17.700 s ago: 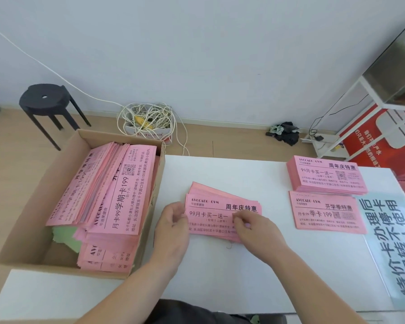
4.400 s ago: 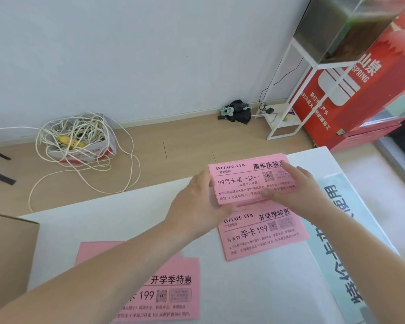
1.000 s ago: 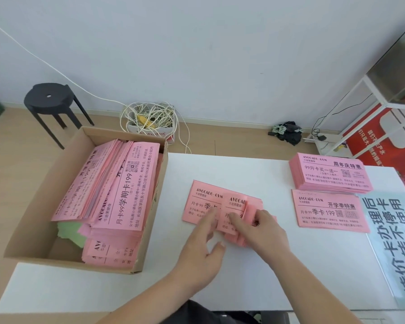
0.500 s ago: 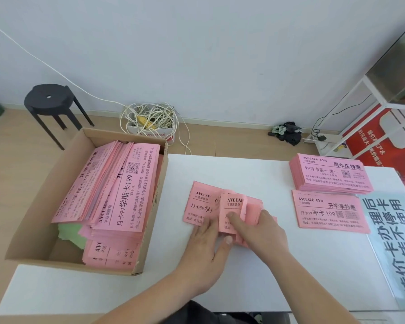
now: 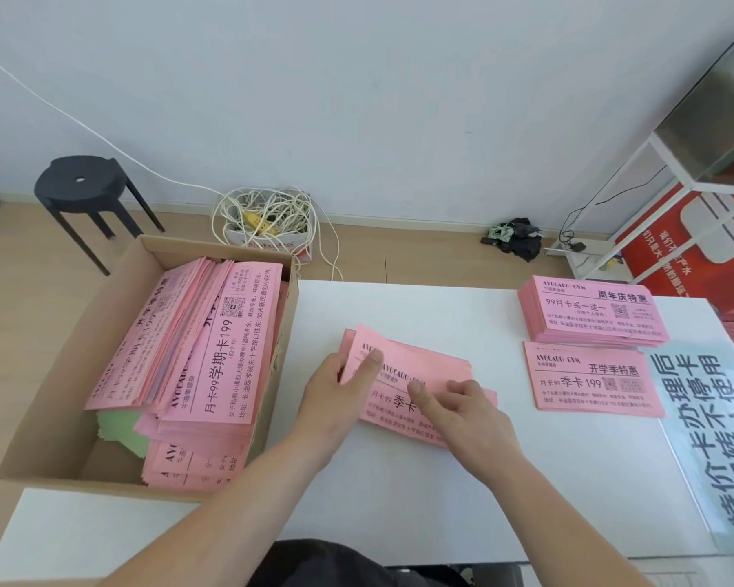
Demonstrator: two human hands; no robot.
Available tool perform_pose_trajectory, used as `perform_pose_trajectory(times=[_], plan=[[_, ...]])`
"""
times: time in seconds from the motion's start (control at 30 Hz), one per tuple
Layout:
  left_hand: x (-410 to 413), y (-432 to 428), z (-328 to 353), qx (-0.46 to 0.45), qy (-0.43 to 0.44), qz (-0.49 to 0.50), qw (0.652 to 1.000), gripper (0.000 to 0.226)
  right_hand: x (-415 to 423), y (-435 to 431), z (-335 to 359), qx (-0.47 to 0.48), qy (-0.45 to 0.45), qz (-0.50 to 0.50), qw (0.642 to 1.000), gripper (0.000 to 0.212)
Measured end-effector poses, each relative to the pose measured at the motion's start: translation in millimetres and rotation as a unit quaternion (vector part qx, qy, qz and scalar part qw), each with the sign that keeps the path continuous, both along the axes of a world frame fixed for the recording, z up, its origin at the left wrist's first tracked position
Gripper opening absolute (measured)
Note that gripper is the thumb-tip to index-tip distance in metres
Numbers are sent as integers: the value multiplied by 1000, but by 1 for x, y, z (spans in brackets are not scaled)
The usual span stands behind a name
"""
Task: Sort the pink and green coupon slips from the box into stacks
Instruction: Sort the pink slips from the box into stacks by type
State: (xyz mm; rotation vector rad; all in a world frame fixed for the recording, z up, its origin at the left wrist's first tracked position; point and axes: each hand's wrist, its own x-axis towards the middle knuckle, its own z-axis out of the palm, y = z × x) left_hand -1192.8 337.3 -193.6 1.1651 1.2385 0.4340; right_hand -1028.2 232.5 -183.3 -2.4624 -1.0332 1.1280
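Head view: loose pink slips (image 5: 429, 366) lie fanned mid-desk (image 5: 399, 493), between the cardboard box (image 5: 60, 366) at the left and 2 squared piles at the right, the far stack (image 5: 590, 311) and the near stack (image 5: 590, 383). The left hand (image 5: 335, 387) pinches the fan's left end, thumb on top, its other fingers hidden beneath. The right hand (image 5: 467, 413) rests on the fan's near right part, thumb pressed on the paper; whether its bent fingers grip a slip cannot be told. Boxed pink slips (image 5: 225, 353) cover green slips (image 5: 119, 430).

Bright, even, diffuse light; source unclear. Faint soft shadow under right hand (image 5: 462, 417) on white desk (image 5: 399, 502). Wide-angle bending at edges, corners softer, centre sharp.
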Motion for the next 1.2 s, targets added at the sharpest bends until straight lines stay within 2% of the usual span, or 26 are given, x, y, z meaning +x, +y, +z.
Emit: perform_pose_trajectory(times=[0.03,0.1,0.13,0.23,0.3,0.37,0.47,0.6,0.7,0.77,0.83,0.93,1.03,1.1,1.2], plan=[[1,2,-2,18,32,-12,999,12,1,-3,-3,0,-17,4,1000,54],[3,3,-4,47,78,-63,994,31,5,-8,-13,7,-49,13,999,36],[3,5,-5,53,89,-78,992,39,8,-11,-16,25,-44,5,999,36],[2,6,-5,60,74,-86,992,38,18,-23,-16,136,64,-118,982,51],[-1,3,-2,68,44,-67,995,33,29,-33,-17,200,54,-190,960,68],[-8,-3,3,75,12,-55,996,31,36,-44,-17,213,64,-255,941,86],[-16,-11,15,72,-28,-69,995,31,43,-54,-19,235,198,-324,895,92],[-22,-20,24,88,-35,-127,987,33,57,-64,-23,286,368,-325,823,62],[-28,-23,25,77,-31,-154,985,35,66,-76,-19,263,453,-196,829,53],[-30,-24,24,75,-27,-162,984,35,67,-83,-23,250,452,-162,841,58],[-27,-26,24,82,-28,-167,982,36,66,-89,-29,259,420,-173,853,58],[-20,-25,23,98,-32,-173,980,34,65,-94,-30,283,391,-195,854,37],[-18,-24,18,120,-26,-172,977,27,68,-98,-21,308,311,-219,872,14],[-19,-26,11,134,-7,-178,975,20,70,-100,-17,320,253,-229,884,14],[-20,-32,-1,133,23,-195,972,24,65,-101,-22,310,204,-237,898,22]])
